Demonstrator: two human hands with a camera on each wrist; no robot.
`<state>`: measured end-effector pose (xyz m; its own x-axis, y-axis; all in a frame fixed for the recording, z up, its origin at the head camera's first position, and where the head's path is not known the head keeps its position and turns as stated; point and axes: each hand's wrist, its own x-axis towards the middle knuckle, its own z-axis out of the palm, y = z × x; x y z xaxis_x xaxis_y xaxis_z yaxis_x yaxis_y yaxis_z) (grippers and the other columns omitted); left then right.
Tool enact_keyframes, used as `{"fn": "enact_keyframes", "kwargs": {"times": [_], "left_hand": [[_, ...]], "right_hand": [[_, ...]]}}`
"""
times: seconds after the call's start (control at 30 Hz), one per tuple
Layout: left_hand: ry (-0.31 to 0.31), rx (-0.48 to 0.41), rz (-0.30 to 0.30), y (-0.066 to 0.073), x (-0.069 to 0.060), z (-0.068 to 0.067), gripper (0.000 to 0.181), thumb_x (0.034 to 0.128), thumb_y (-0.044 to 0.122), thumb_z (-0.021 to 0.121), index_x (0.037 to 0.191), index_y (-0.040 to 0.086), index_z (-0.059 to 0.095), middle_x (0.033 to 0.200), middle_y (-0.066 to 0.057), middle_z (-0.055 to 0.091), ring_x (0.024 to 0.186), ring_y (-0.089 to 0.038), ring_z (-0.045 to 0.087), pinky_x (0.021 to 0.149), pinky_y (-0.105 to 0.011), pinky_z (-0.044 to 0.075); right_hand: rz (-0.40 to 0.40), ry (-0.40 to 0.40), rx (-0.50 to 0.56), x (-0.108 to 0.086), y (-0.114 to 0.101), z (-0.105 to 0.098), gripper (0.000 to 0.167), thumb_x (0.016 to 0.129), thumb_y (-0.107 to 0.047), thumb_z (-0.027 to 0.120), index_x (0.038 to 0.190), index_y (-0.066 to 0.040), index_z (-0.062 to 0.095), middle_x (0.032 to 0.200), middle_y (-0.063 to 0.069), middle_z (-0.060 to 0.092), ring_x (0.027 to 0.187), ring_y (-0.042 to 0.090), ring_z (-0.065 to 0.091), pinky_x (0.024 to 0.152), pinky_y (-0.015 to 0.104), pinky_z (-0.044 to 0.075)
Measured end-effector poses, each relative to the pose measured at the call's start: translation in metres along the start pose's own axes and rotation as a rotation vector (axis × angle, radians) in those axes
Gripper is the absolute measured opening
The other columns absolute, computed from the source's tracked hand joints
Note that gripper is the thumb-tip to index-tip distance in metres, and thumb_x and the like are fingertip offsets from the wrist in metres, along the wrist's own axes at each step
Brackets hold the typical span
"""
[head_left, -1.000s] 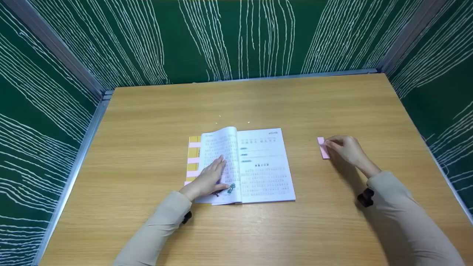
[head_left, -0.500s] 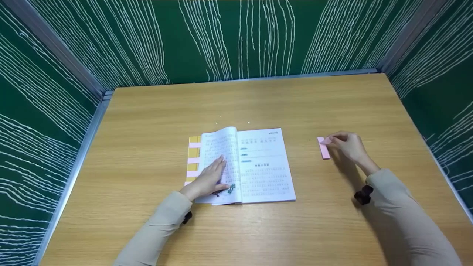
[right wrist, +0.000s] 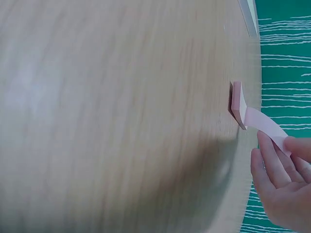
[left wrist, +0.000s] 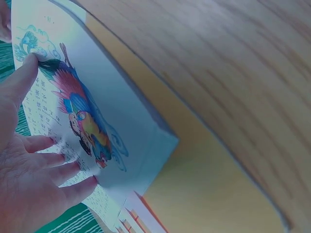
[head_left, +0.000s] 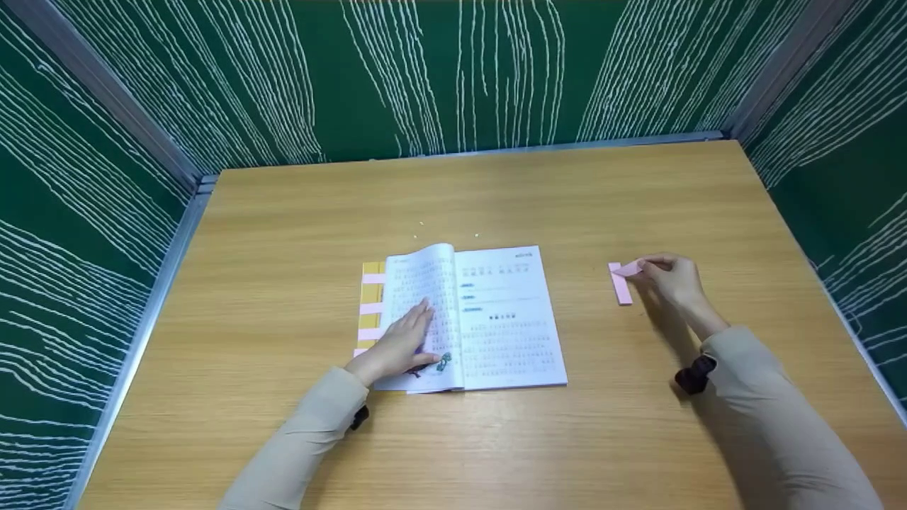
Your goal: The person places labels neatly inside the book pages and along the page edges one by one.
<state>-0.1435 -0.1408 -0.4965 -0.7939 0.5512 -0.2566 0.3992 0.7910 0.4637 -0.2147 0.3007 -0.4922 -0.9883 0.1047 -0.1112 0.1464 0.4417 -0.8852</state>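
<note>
An open book (head_left: 506,347) with printed pages lies on the table. My left hand (head_left: 398,345) rests on its left page with the fingers spread; in the left wrist view this hand (left wrist: 39,170) touches the page beside a colourful drawing (left wrist: 85,114). Off to the right, my right hand (head_left: 673,283) pinches the end of a pink sticky strip (head_left: 628,268). The right wrist view has the strip (right wrist: 266,125) curving up from its pad (right wrist: 238,104), still joined to it, with thumb and fingers holding the free end.
Pink tabs (head_left: 370,308) stick out along the book's left side over its yellow cover (head_left: 370,292). Tiny white specks (head_left: 476,235) lie behind the book. Green panels (head_left: 453,78) with white lines border the wooden table (head_left: 248,283).
My right hand has drawn back slightly to the right, and more of the pink strip now shows lifted off the pad. The left hand and the book have stayed put.
</note>
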Motion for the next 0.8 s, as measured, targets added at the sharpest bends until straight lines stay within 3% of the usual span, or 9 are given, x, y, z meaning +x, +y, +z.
{"fn": "enact_keyframes", "kwargs": {"times": [0.1, 0.17, 0.27, 0.33, 0.47, 0.8], "left_hand": [[0.001, 0.0, 0.004, 0.0001, -0.0004, 0.0001, 0.08, 0.0846, 0.04, 0.053, 0.138, -0.005, 0.014, 0.146, -0.02, 0.003, 0.133, -0.032, 0.007, 0.107, -0.045, 0.012], [0.005, 0.001, 0.004, 0.0004, -0.0005, 0.0001, 0.08, 0.0845, 0.04, 0.053, 0.138, -0.005, 0.014, 0.146, -0.021, 0.004, 0.133, -0.032, 0.007, 0.107, -0.045, 0.013], [0.008, 0.004, 0.004, 0.0003, -0.0002, 0.0003, 0.08, 0.0844, 0.04, 0.053, 0.138, -0.005, 0.015, 0.146, -0.021, 0.005, 0.133, -0.032, 0.008, 0.107, -0.045, 0.013], [0.008, 0.005, 0.002, 0.0, 0.0001, 0.0007, 0.08, 0.0842, 0.04, 0.053, 0.138, -0.005, 0.015, 0.146, -0.021, 0.005, 0.133, -0.032, 0.008, 0.107, -0.045, 0.013], [0.008, 0.002, -0.003, -0.001, 0.0008, 0.0017, 0.08, 0.0841, 0.041, 0.053, 0.138, -0.005, 0.015, 0.146, -0.021, 0.005, 0.133, -0.032, 0.008, 0.107, -0.044, 0.013], [-0.006, -0.012, -0.029, 0.0004, 0.0004, 0.0002, 0.08, 0.0845, 0.041, 0.053, 0.14, -0.002, 0.013, 0.147, -0.018, 0.002, 0.134, -0.03, 0.006, 0.108, -0.042, 0.01]], "right_hand": [[0.02, 0.038, 0.039, 0.0008, 0.0014, 0.0007, 0.034, 0.087, -0.012, 0.053, 0.106, 0.016, 0.054, 0.064, -0.021, 0.055, 0.064, -0.006, 0.054, 0.058, 0.01, 0.045], [0.047, 0.048, 0.075, 0.0006, 0.0021, 0.0001, 0.026, 0.087, -0.014, 0.055, 0.1, 0.008, 0.059, 0.063, -0.023, 0.055, 0.063, -0.007, 0.053, 0.057, 0.01, 0.044], [0.114, 0.028, 0.228, -0.0004, 0.0028, -0.0015, 0.008, 0.086, -0.015, 0.056, 0.087, -0.008, 0.061, 0.063, -0.019, 0.059, 0.063, -0.004, 0.057, 0.058, 0.01, 0.046], [0.157, 0.006, 0.353, -0.0014, 0.0028, -0.0026, 0.005, 0.086, -0.013, 0.056, 0.082, -0.013, 0.059, 0.064, -0.013, 0.063, 0.064, -0.001, 0.061, 0.061, 0.012, 0.048], [0.228, -0.005, 0.51, -0.0028, 0.0021, -0.0042, 0.005, 0.086, -0.009, 0.055, 0.083, -0.009, 0.058, 0.066, -0.006, 0.065, 0.066, 0.004, 0.064, 0.065, 0.016, 0.05], [0.338, 0.027, 0.687, -0.0039, 0.0013, -0.0064, 0.007, 0.085, -0.004, 0.055, 0.08, -0.008, 0.059, 0.068, -0.002, 0.065, 0.067, 0.007, 0.064, 0.068, 0.019, 0.051]]}}
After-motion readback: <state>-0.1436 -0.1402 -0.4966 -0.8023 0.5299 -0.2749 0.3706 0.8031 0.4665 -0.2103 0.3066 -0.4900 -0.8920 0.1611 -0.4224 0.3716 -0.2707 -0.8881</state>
